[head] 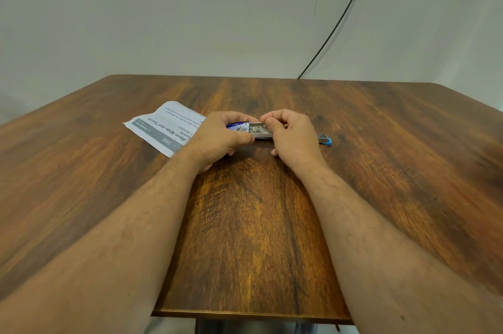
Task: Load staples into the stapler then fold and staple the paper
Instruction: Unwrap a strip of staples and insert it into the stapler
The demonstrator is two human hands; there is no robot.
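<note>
Item one: my left hand (217, 135), curled around a small blue staple box (236, 125), thumb pressed along its near edge, fingers wrapped over the far side. The box's sleeve sits in my palm; its grey inner tray (260, 129) is slid out toward my right hand.

Item two: staples (255, 130), a few loose silvery clusters lying in the open tray, between my two hands.

Item three: my right hand (290, 133), fingers bent in, thumb and forefinger pinched together just above the tray's far end. Whether a strip of staples sits in that pinch, I cannot tell; the fingertips hide it.

Item four: stapler (325, 140), metal with a blue end, lying flat on the table just beyond my right hand's outer side, partly hidden behind my knuckles. Neither hand touches its visible part.

Item five: paper (163, 125), a printed sheet, lying flat past my left hand's outer side, one corner tucked under my wrist. Print reads upside down from where I sit.

Item six: wooden table (245, 238), dark grain, bearing everything; both forearms stretch across it.

Item seven: black cable (340, 20), running up the wall, well beyond my right hand.
</note>
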